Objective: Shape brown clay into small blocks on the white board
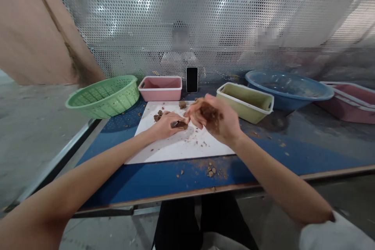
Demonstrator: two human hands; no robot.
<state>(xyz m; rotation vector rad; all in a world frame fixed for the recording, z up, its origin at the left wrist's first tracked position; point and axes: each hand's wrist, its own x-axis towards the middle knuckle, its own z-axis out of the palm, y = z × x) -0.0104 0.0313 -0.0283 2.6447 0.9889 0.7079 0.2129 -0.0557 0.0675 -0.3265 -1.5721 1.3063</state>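
Observation:
On the white board [164,150], my left hand [166,125] is closed on a dark, pointed piece [178,124], its fingertips low over the surface. My right hand [218,119] is just to the right and raised, with curled fingers meeting near the left fingertips. Brown matter covers its palm; blur hides exactly what the fingers grip. Small brown lumps [158,116] lie behind my left hand, and another lump [182,104] sits near the board's back edge. Crumbs are scattered across the board.
Along the back stand a green basket [117,95], a pink bin [161,94], an upright phone [191,80], an olive bin [249,105], a blue basin [288,86] and pink bins [348,103]. Brown bits [211,171] lie near the front edge. Perforated metal [216,19] rises behind.

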